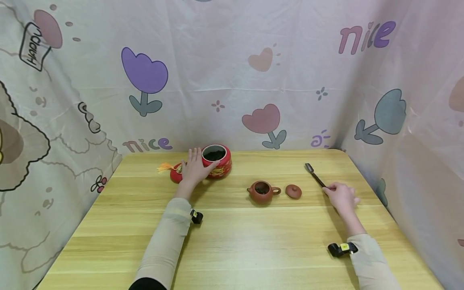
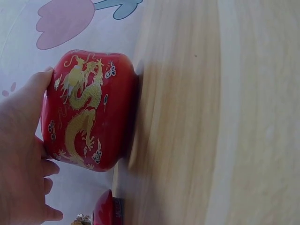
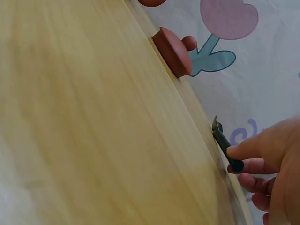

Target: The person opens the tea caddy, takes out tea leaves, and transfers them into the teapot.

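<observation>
A red jar (image 1: pixel 219 171) with a gold dragon and dark leaves inside stands at the back edge. My left hand (image 1: pixel 194 168) lies against its left side, fingers straight and thumb spread across its near side at the rim. The jar's red lid (image 1: pixel 176 174) with an orange tassel sits under and beside that hand, partly hidden. My right hand (image 1: pixel 342 197) pinches the dark handle of a small tea scoop (image 3: pixel 223 140) between thumb and index finger, low over the table at the right. Its flat metal end points away from me.
Between the hands stands a brown clay teapot (image 1: pixel 262 196) with dark leaves inside, its spout to the left. The teapot's lid (image 1: pixel 293 191) lies right of its handle. A printed curtain (image 1: pixel 217 80) hangs behind and beside the wooden table (image 1: pixel 246 245).
</observation>
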Available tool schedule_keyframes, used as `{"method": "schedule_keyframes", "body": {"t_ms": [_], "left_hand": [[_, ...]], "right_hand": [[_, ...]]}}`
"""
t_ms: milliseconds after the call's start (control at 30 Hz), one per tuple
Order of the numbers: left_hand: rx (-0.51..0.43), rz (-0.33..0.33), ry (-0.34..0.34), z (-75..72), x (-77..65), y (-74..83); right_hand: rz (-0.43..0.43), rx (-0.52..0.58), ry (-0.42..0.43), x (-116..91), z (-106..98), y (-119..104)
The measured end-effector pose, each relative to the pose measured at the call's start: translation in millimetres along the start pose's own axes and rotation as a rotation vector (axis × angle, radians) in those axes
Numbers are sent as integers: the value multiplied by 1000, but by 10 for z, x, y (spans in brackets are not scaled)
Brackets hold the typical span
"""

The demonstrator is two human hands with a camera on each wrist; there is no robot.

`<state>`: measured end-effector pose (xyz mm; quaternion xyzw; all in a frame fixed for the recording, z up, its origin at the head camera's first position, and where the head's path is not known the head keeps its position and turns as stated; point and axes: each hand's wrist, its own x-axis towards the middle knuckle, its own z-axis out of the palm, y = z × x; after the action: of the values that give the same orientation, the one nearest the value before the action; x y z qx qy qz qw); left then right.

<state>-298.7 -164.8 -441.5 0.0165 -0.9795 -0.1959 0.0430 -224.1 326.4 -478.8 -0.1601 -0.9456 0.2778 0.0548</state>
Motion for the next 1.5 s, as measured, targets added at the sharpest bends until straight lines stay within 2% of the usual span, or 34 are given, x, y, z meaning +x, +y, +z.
{"method": "schedule_keyframes", "body": {"t_ms": [400,600,867,1200,1500], "left_hand": [[-21,7,2,1,-32,3],[-26,7,-10,-25,-27,26],[-33,-4,1,-80,-51,50],[-62,25,15,-196,-159,186],[-88,75,38,-330,-334,375]], "right_hand": [[-47,-33,-43,-69,-27,-87],[-71,-6,-7,-134,-142,-199],[-161,1,30,-178,-296,-359],[-238,33,66,-260,-520,-552],[-332,132,165,-282,-662,-743]]}}
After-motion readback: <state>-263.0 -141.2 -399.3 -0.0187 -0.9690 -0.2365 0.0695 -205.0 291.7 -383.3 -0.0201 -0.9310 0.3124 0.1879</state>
